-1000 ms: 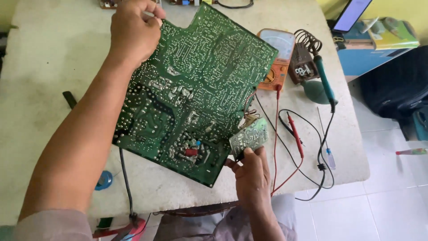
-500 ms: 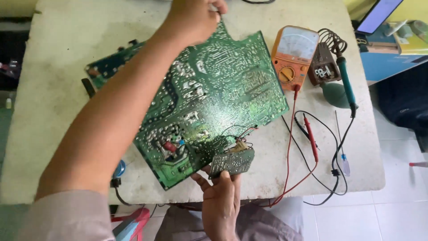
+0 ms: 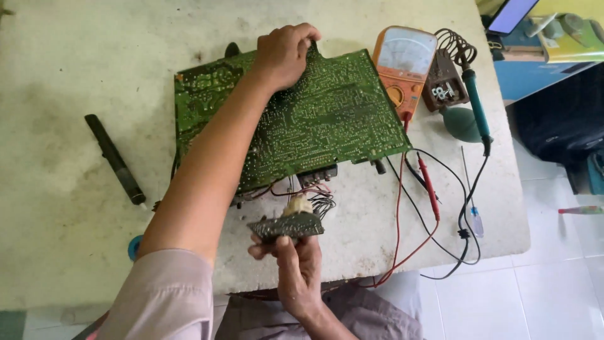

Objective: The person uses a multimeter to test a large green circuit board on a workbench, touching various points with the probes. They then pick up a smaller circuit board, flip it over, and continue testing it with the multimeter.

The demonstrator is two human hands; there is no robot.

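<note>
Green and solder-side up, the large circuit board [image 3: 314, 119] is lying at the centre of the frame on the white table [image 3: 75, 56]. I am seeing my left hand [image 3: 283, 55] gripping its upper edge, fingers curled over the rim. My right hand [image 3: 292, 261], lower centre, is pinching a small wired board [image 3: 286, 223] just below it. An orange multimeter [image 3: 402, 66] is sitting at the upper right, a black pen-like tool [image 3: 115, 159] at the left.
</note>
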